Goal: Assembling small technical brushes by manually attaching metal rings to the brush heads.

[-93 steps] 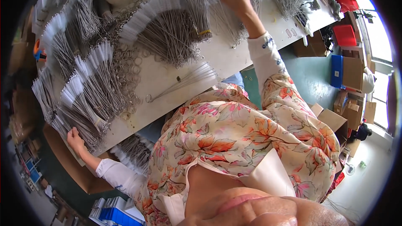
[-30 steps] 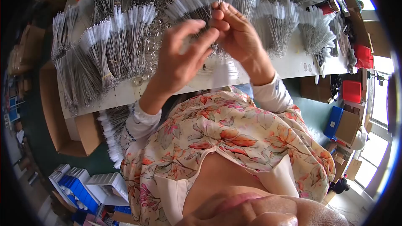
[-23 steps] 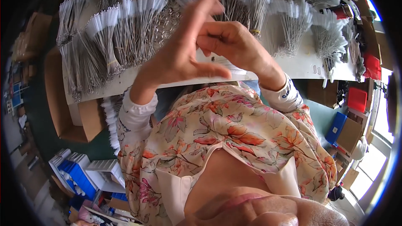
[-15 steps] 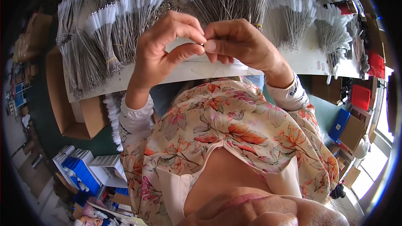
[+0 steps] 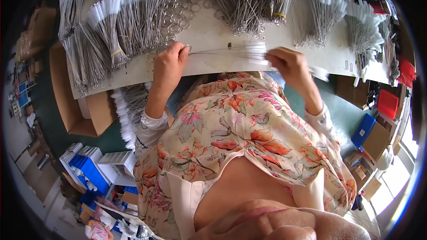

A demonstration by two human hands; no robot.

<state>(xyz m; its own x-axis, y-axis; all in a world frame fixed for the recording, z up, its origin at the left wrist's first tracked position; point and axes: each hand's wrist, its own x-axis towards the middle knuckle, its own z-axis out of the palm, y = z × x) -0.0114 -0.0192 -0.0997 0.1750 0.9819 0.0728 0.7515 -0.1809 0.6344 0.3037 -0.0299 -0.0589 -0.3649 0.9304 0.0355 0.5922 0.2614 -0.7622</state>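
Observation:
My left hand (image 5: 170,64) is closed in a pinch above the table's near edge, with a small metal ring (image 5: 189,48) showing at its fingertips. To its right, several thin wire brushes (image 5: 222,54) lie along the edge, their white bristle ends (image 5: 255,52) toward my right hand. My right hand (image 5: 290,66) is closed beside those bristles. A blurred white-bristled brush (image 5: 318,74) sticks out past its right side, its wire hidden by the fingers. Loose metal rings (image 5: 180,11) are heaped further back on the table.
Bundles of wire brushes stand at the left (image 5: 109,31), back middle (image 5: 242,4) and right (image 5: 322,13) of the white table (image 5: 209,33). An open cardboard box (image 5: 95,118) is below left. More brushes (image 5: 126,115) hang below the left edge.
My hands, together at the fingertips before, have moved apart, left hand to the left and right hand to the right. The brushes along the edge and the heaped rings now show more clearly.

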